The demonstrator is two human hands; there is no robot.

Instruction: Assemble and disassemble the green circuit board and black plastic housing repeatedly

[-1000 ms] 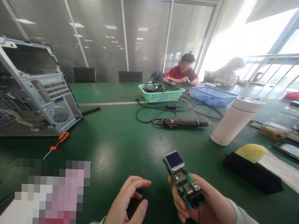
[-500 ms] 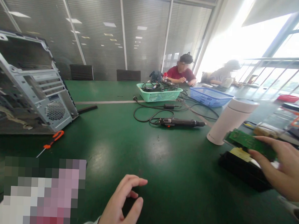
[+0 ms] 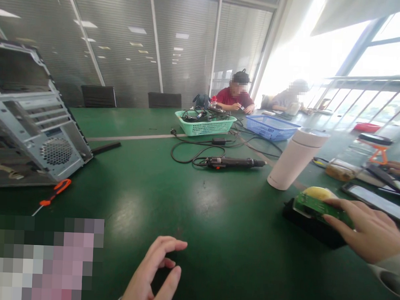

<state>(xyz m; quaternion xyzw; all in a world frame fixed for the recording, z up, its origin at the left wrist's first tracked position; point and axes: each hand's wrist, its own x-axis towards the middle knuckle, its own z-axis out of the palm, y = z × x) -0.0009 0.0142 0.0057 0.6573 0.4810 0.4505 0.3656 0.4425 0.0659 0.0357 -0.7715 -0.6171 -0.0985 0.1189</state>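
Observation:
A green circuit board (image 3: 320, 209) is gripped along its right end by my right hand (image 3: 370, 230), thumb on the near side and fingers on the far side. Directly under the board lies a black housing (image 3: 311, 230); a rounded yellow piece (image 3: 317, 193) shows behind the board. Whether the board touches the housing I cannot tell. My left hand (image 3: 153, 272) is held over the green table (image 3: 215, 257), its fingers loosely curved and apart from the thumb, with nothing in it. A pale pink tumbler (image 3: 295, 158) stands just beyond the board.
A computer case (image 3: 45, 130) and an orange-handled screwdriver (image 3: 54, 194) are on the left. Mid-table lies a corded electric screwdriver (image 3: 235, 163). Behind it stand a green basket (image 3: 209, 127) of cables and a blue basket (image 3: 270, 128). A phone (image 3: 376, 202) lies right. Two people sit at the back.
My right hand has lowered the circuit board toward the black housing. The view has turned slightly right. My left hand keeps its pose.

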